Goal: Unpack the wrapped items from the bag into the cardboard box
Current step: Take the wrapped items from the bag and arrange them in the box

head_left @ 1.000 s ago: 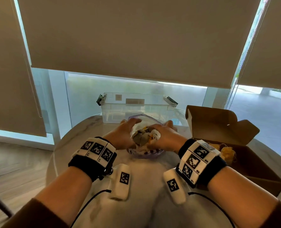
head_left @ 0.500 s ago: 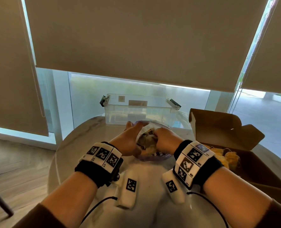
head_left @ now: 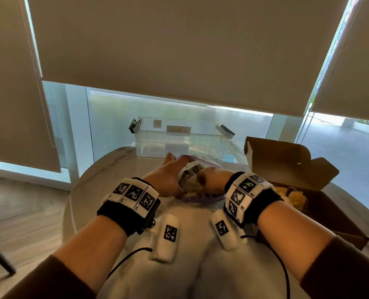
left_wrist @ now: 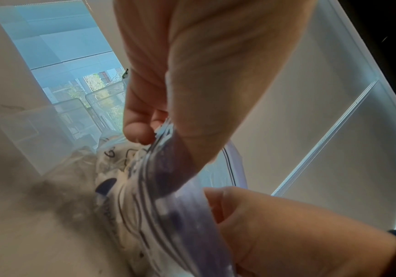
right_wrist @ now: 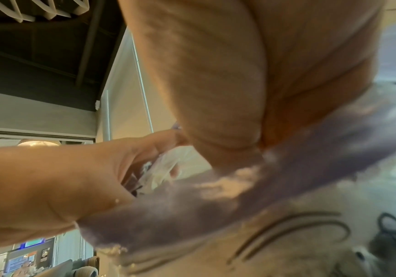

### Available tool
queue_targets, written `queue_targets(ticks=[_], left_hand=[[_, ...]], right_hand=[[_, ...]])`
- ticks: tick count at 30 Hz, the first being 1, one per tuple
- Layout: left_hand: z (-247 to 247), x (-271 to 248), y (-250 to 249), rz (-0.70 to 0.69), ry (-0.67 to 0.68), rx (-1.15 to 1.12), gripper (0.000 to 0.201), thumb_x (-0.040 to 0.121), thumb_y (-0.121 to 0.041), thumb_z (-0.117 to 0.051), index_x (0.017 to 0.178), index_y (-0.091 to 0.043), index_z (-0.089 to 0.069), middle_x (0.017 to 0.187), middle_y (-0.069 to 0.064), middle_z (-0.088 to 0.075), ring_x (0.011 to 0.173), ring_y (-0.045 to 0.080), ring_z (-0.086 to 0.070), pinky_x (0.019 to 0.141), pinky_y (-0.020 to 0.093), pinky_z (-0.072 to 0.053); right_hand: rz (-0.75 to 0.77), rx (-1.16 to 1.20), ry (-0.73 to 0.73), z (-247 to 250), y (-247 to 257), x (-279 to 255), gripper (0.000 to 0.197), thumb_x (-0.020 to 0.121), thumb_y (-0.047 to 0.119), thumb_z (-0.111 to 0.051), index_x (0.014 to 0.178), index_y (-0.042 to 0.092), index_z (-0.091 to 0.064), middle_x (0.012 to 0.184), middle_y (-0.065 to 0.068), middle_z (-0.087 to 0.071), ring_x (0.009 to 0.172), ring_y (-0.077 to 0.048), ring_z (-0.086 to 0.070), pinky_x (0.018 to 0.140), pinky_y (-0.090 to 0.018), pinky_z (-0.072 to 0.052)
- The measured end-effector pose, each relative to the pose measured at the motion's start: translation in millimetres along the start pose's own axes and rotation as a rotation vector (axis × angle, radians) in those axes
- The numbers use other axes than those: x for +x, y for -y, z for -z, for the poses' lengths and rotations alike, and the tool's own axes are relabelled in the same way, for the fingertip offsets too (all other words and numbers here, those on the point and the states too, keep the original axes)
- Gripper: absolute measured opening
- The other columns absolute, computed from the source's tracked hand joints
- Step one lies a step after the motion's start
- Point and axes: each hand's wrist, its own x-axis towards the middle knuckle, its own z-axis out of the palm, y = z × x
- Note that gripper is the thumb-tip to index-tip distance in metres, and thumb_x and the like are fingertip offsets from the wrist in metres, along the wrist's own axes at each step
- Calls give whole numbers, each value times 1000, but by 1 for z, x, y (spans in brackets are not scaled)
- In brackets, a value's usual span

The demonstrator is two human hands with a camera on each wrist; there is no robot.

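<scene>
Mid-task: bag [head_left: 197, 196] on desk [head_left: 192, 229], wrapped items [head_left: 190, 178] left inside. Left hand [head_left: 168, 180] fingers pinch the bag rim; right hand [head_left: 211, 182] reaches in, grip unclear. Box [head_left: 321, 208] beside already holds some yellow items [head_left: 295, 196].

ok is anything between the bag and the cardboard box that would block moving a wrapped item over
Nothing visible does. The bag lies on the table just left of the box, whose top is open with its lid flap up at the back. Only the right hand, reaching into the bag's mouth, lies on that side.
</scene>
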Motion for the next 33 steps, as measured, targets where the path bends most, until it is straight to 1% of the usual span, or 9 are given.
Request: queue_targets(ticks=[5, 7, 12, 15, 19, 23, 26, 30, 33], left_hand=[[-1, -3, -5, -15, 18, 23, 88, 70, -29, -80, 139, -38, -26, 116, 4, -29, 107, 22, -37, 91, 33, -42], [-1, -4, -8, -5, 30, 38, 88, 70, -30, -80, 139, -40, -26, 115, 3, -29, 108, 24, -38, 94, 38, -45], [2, -8, -10, -16, 26, 47, 93, 70, -18, -79, 142, -36, -23, 110, 0, -25, 104, 16, -32, 90, 28, -41], [2, -8, -8, -24, 15, 29, 93, 71, -14, -78, 142, -35, -23, 110, -1, -25, 107, 16, -32, 87, 23, -36], [2, -6, -7, -14, -5, 37, 91, 73, -14, -76, 143, -36, -21, 113, 0, -25, 107, 16, -32, 88, 22, -34], [2, -6, -7, 21, 6, 27, 93, 72, -14, -77, 143, -34, -21, 113, 0, -24, 102, 18, -35, 81, 21, -39], [3, -7, -9, 21, 11, 37, 94, 69, -16, -80, 142, -33, -22, 113, -1, -23, 104, 16, -31, 86, 23, -38], [3, -6, -7, -17, 3, 48, 85, 68, -16, -79, 136, -28, -29, 111, 1, -27, 110, 17, -28, 86, 22, -34], [6, -7, -7, -1, -4, 86, 77, 70, -21, -77, 133, -26, -32, 114, 1, -27, 112, 17, -29, 85, 22, -33]], right_hand=[[80, 137, -37, -5, -3, -6, 44, 92, 26, -56, 134, 14, -47, 133, -8, -51, 124, -25, -46, 102, -32, -35], [35, 190, -52, -8, -5, -6, 46, 89, 23, -61, 133, 13, -49, 132, -10, -52, 122, -26, -49, 98, -31, -38], [-17, 252, -153, -7, -9, -5, 29, 88, 12, -56, 116, 6, -62, 118, -15, -61, 106, -29, -57, 78, -27, -39], [3, 318, -230, -8, -9, -9, 26, 89, 10, -55, 112, 2, -64, 112, -17, -64, 85, -19, -50, 75, -21, -34], [54, 367, -386, -5, -9, -17, 21, 91, 9, -53, 105, 6, -68, 106, -13, -66, 86, -16, -53, 77, -19, -35], [108, 371, -524, 1, -8, -29, 23, 92, 4, -48, 103, 4, -68, 103, -11, -65, 87, -14, -54, 65, -9, -33], [127, 400, -636, 3, -8, -35, 23, 93, 7, -48, 105, 7, -68, 104, -10, -64, 88, -15, -54, 70, -12, -35], [142, 558, -717, 8, -7, -46, 20, 94, 11, -52, 104, 9, -69, 92, -2, -61, 79, -7, -50, 66, -3, -36], [141, 759, -709, 9, -8, -56, 16, 92, 11, -56, 100, 9, -69, 80, 3, -60, 68, -7, -54, 65, -9, -43]])
